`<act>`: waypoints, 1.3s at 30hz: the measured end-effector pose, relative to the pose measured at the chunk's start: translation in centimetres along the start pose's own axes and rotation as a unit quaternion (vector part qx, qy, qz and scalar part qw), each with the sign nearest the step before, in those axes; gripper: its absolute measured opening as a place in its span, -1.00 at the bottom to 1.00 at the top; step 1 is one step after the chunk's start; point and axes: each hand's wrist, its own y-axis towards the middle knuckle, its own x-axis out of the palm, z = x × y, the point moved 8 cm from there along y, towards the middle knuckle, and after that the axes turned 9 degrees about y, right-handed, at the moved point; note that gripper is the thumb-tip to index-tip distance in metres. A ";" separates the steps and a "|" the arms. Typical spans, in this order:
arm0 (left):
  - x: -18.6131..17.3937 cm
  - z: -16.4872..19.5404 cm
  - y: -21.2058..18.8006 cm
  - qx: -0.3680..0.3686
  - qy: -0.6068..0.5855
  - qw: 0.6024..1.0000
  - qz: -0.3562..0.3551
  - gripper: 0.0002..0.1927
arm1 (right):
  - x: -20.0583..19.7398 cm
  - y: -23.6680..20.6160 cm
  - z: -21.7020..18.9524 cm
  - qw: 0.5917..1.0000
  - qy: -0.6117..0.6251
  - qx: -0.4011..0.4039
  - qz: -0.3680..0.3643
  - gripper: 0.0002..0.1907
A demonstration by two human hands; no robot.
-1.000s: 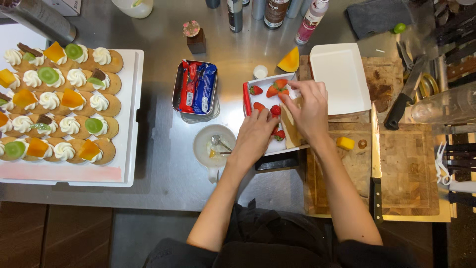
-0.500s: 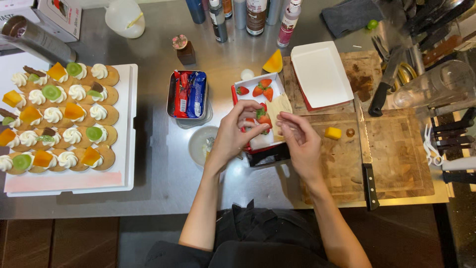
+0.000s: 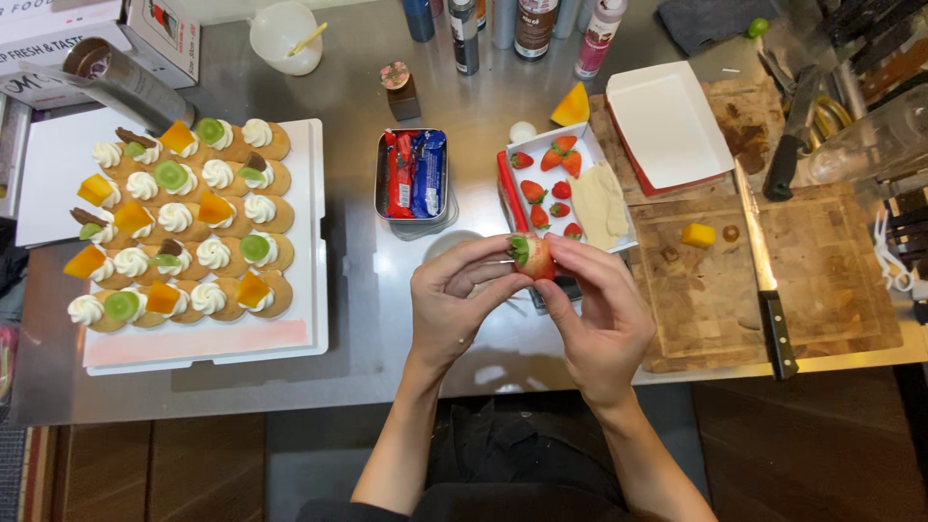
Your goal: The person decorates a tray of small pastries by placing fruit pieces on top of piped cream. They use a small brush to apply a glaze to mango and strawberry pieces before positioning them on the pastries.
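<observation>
Both hands meet over the steel counter and hold one red strawberry [image 3: 534, 256] with its green top turned left. My left hand [image 3: 459, 304] pinches it from the left; my right hand [image 3: 599, 314] grips it from the right. Just beyond them lies a white tray [image 3: 529, 142] with several strawberries and a beige wipe. A small white bowl [image 3: 447, 242] sits partly hidden under my left hand.
A white board [image 3: 302, 280] at the left carries several cream-topped tartlets with fruit. A metal tin [image 3: 414, 174] of wrapped packets stands in the middle. Right: a wooden cutting board [image 3: 822, 280], a long knife [image 3: 767, 275], a yellow fruit cube [image 3: 698, 235], an empty white tray [image 3: 667, 121]. Bottles line the back.
My hands have drawn back from the strawberry tray toward me and now hold a single strawberry between them above the counter.
</observation>
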 end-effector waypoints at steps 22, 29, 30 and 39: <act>-11.2 0.6 -3.7 -0.129 0.110 0.984 -0.047 -0.76 | 9.3 -6.6 4.5 0.974 0.029 0.191 0.119 -0.75; -11.9 -1.0 -4.7 -0.077 -0.017 0.997 0.011 -0.82 | 10.1 -8.3 4.5 0.973 0.071 0.165 0.145 -0.68; -12.3 -1.2 -4.6 -0.074 -0.011 0.997 0.021 -0.83 | 9.7 -8.8 5.4 0.969 0.085 0.179 0.147 -0.65; -17.8 -1.5 -3.1 -0.073 -0.007 0.989 0.126 -0.80 | -0.3 -11.3 15.6 0.877 -0.352 0.314 0.093 -0.62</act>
